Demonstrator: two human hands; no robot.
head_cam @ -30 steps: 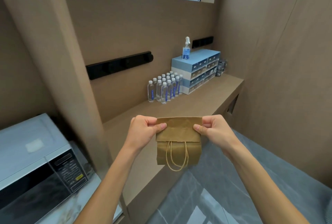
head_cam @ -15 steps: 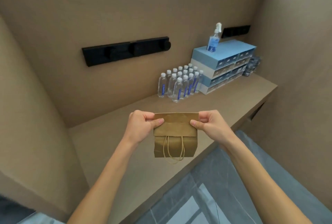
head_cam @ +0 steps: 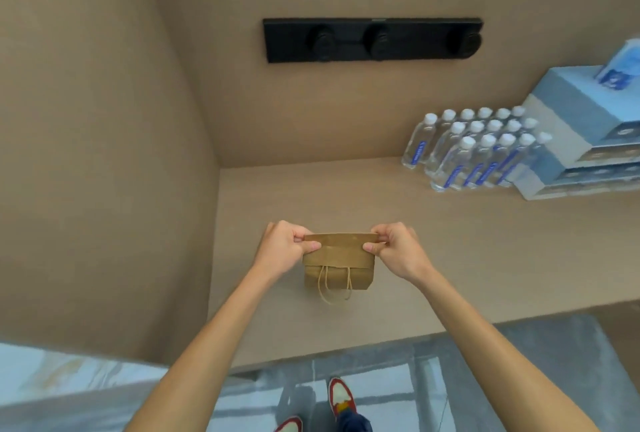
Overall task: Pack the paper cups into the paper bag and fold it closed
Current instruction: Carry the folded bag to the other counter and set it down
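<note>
Paper bag [head_cam: 337,267] with top folded over sits between both hands, over the near-left part of the counter [head_cam: 450,258]. Left hand [head_cam: 284,248] pinches the fold's left end, right hand [head_cam: 394,246] pinches its right end. Water bottles [head_cam: 474,151] far right carry blue labels, text unreadable.

Paper bag [head_cam: 337,267] sits toward the front left of the counter [head_cam: 450,258], its top flap folded over and its handles hanging down the near face. Left hand [head_cam: 282,248] at the bag's left top corner, right hand [head_cam: 398,248] at the right. Water bottles [head_cam: 474,151] stand at the counter's rear right, touching the stacked boxes [head_cam: 585,144] further right. A wall rack [head_cam: 372,40] hangs above, behind the bag.
</note>
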